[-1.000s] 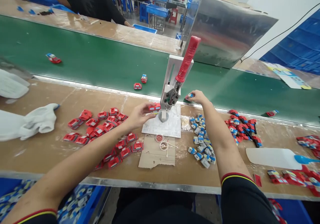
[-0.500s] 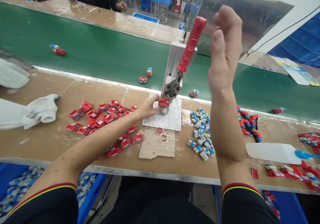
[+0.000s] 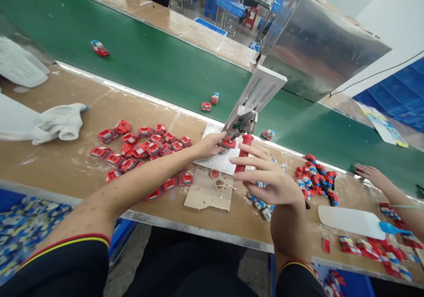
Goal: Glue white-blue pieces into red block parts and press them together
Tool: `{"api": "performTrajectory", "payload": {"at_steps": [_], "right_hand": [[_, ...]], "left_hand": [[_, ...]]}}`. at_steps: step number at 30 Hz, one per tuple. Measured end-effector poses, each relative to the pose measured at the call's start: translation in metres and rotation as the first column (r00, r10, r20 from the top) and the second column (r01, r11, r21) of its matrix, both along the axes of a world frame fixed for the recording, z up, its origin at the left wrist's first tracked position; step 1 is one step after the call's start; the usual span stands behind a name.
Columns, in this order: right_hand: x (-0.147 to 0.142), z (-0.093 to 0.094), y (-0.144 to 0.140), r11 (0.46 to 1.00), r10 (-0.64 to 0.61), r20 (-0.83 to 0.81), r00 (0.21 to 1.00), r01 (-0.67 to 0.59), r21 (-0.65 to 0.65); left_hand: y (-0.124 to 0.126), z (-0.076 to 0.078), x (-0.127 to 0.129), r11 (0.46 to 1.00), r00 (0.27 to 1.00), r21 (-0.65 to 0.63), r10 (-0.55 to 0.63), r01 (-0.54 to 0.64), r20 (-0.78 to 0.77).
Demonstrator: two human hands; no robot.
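Note:
My left hand (image 3: pixel 211 145) pinches a small red toy vehicle part (image 3: pixel 229 144) beneath the head of a metal hand press (image 3: pixel 245 118). The press stands on a pale metal plate (image 3: pixel 207 159). Its red lever handle (image 3: pixel 244 152) is swung down toward me. Against that handle rests my right hand (image 3: pixel 270 175), fingers outstretched and spread rather than wrapped around it. Red toy parts (image 3: pixel 154 148) lie in a loose pile left of the plate. White-and-blue parts (image 3: pixel 260 204) sit partly hidden behind my right hand.
Cardboard (image 3: pixel 202 195) with small round tubs and cotton swabs lies before the plate. A green conveyor belt (image 3: pixel 159 63) carries several toy pieces. At right are a white bottle (image 3: pixel 351 219), assembled red-and-blue toys (image 3: pixel 316 178) and another person's hand (image 3: pixel 372 175). A white cloth (image 3: pixel 62 120) lies left.
My right hand has come down from beside the raised lever, and the red handle now points down toward me. My left hand stays at the press. Another person's hand has appeared at right.

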State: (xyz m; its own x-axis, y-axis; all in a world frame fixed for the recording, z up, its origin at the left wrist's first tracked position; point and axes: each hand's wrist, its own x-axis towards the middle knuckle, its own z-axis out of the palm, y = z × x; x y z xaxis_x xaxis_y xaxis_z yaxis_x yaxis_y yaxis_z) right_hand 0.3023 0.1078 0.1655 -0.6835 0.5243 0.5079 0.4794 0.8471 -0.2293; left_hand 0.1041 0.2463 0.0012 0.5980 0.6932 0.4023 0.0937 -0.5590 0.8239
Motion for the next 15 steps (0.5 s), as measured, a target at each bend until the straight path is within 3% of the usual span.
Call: {"api": "performTrajectory", "payload": {"at_steps": [4, 8, 10, 13, 15], "right_hand": [[0.003, -0.038, -0.009, 0.947, -0.296, -0.206, 0.933, 0.314, 0.064], [-0.021, -0.094, 0.008, 0.945, -0.326, 0.037, 0.945, 0.325, 0.03], [-0.028, -0.111, 0.019, 0.942, -0.331, 0.162, 0.93, 0.336, -0.001], [-0.024, -0.108, 0.022, 0.955, -0.294, 0.279, 0.914, 0.293, 0.045], [-0.015, -0.091, 0.006, 0.965, -0.25, 0.212, 0.945, 0.223, 0.141]], "left_hand": [[-0.001, 0.004, -0.001, 1.0, 0.999, 0.013, -0.009, 0.01, -0.035], [-0.005, 0.004, 0.0, 0.999, 0.998, 0.033, -0.019, 0.021, -0.059], [-0.009, 0.003, 0.0, 0.999, 0.997, 0.04, -0.017, 0.02, -0.075], [-0.011, 0.003, -0.004, 0.998, 0.994, 0.054, -0.02, 0.026, -0.109], [0.0, 0.009, -0.013, 0.997, 0.99, 0.065, -0.026, 0.035, -0.139]]}}
